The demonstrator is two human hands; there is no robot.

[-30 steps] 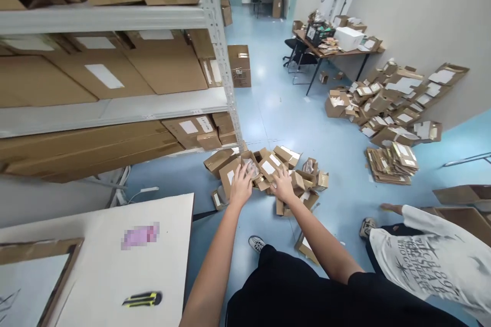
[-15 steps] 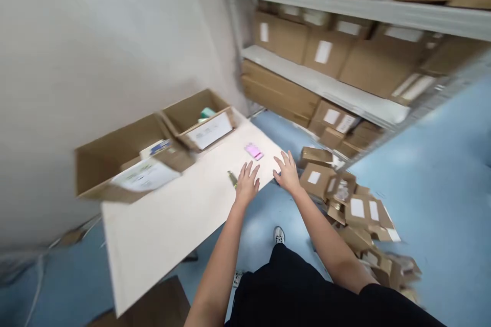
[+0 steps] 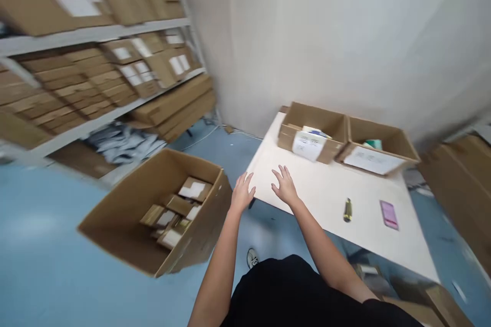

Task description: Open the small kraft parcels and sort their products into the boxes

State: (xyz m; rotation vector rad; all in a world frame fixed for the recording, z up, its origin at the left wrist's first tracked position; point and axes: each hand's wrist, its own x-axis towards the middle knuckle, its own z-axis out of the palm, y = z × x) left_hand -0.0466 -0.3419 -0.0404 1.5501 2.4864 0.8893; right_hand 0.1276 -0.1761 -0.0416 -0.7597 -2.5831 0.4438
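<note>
My left hand (image 3: pixel 241 192) is held out in front of me, fingers spread and empty, over the gap between a large open cardboard box (image 3: pixel 126 245) on the floor and a white table (image 3: pixel 330 199). My right hand (image 3: pixel 284 185) is also open and empty, hovering above the table's near left corner. The big box holds several small brown boxes with white labels (image 3: pixel 177 208). Both forearms are bare.
On the table lie a yellow-black utility knife (image 3: pixel 348 209) and a pink item (image 3: pixel 388 214); two open cardboard bins (image 3: pixel 347 135) stand at its back against the wall. Metal shelving with stacked cartons (image 3: pixel 92 61) fills the left. More cardboard sits at right (image 3: pixel 456 189).
The view has swung left, away from the floor pile of small boxes to the table and the large floor box. Both hands left the pile and stay open and empty.
</note>
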